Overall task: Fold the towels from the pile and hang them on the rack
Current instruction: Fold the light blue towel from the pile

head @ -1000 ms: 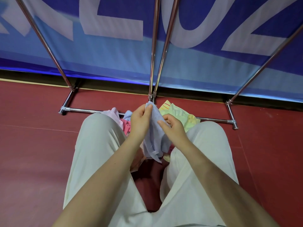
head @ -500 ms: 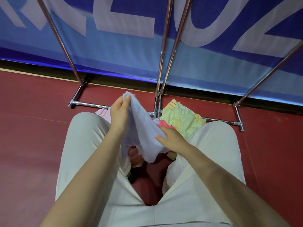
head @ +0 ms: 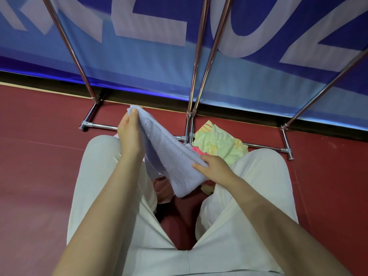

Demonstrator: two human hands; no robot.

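Left hand (head: 129,134) pinches the blue towel (head: 171,156) corner at 11 o'clock, right hand (head: 216,169) grips the low end; edges should be matched before folding.

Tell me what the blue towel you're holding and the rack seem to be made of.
Blue towel: soft terry cloth, probably cotton; nubby matte pile, drapes limply between left hand and right hand. Rack: polished metal tubing, likely chrome or stainless; bright mirror-like highlights, clamp joints.

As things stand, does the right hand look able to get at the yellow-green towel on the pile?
Probably not yet: the right hand grips the blue towel. The yellow-green towel lies uncovered just beyond it, so letting go would free the way.
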